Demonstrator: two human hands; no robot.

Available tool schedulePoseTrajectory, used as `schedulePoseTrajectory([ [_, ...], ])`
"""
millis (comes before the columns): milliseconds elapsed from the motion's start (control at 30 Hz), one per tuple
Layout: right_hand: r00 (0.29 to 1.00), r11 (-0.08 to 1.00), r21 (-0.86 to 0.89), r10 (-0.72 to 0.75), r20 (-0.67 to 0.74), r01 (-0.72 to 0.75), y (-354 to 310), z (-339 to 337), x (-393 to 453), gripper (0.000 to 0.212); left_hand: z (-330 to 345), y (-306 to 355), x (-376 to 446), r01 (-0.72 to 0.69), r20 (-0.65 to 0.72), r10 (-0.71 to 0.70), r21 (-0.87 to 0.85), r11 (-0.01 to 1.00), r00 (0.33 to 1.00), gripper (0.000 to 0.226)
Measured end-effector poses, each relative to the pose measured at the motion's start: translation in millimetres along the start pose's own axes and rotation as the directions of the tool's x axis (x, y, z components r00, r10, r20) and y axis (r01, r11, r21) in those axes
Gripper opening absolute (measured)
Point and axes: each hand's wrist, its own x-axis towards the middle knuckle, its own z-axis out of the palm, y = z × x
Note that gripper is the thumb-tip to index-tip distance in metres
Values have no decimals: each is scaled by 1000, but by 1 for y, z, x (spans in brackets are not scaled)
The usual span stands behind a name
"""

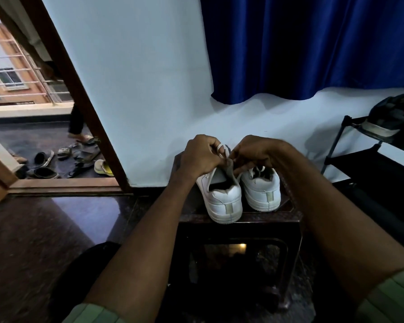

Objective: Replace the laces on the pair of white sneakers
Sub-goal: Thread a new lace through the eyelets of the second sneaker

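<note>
Sneakers: 2 white shoes, the left sneaker and the right sneaker, sit side by side, heels toward the camera, on a dark stool against the wall.
Left hand: fingers curled, pinching a white lace above the left sneaker's tongue.
Right hand: fingers curled at the same tongue; whether it grips the lace, cannot tell.
Around: blue curtain above, black rack at right, open doorway at left.
</note>
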Motion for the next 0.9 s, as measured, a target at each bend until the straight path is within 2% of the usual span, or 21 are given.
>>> schedulePoseTrajectory([
  [100,999,999,-28,-21,-24,20,0,1,1,20,-2,-4,1,11,59,-9,-32,999,998,31],
  [333,998,999,-29,-22,-60,20,7,-2,11,24,5,-2,-1,29,16,-28,-38,999,999,29],
  [400,999,999,-37,3,-44,-4,5,-4,9,23,1,-1,-3,71,72,-60,-155,985,996,25],
  [467,998,1000,-21,4,-68,-5,0,-9,7,23,-6,7,-7,176,129,-137,-369,912,982,15],
  [567,988,979,200,-15,-155,46,-5,-17,4,22,-16,15,-6,297,130,-274,-581,758,953,10],
  [667,997,845,533,4,-80,39,-10,-30,6,15,-24,9,1,315,115,-328,-680,662,938,12],
  [700,998,822,569,12,-61,25,-11,-35,4,14,-26,6,3,314,108,-338,-696,646,935,14],
  [733,998,854,520,11,-70,27,-9,-38,5,15,-26,6,3,307,95,-339,-693,653,936,16],
  [767,995,919,393,3,-97,35,-8,-39,3,14,-26,5,3,294,71,-335,-671,681,939,17],
  [833,986,998,-35,-60,-153,56,-6,-40,1,12,-26,5,3,258,10,-318,-611,749,948,18],
  [900,986,908,-416,-111,-121,51,-4,-37,-2,25,-23,1,4,221,-77,-300,-509,832,951,30],
])
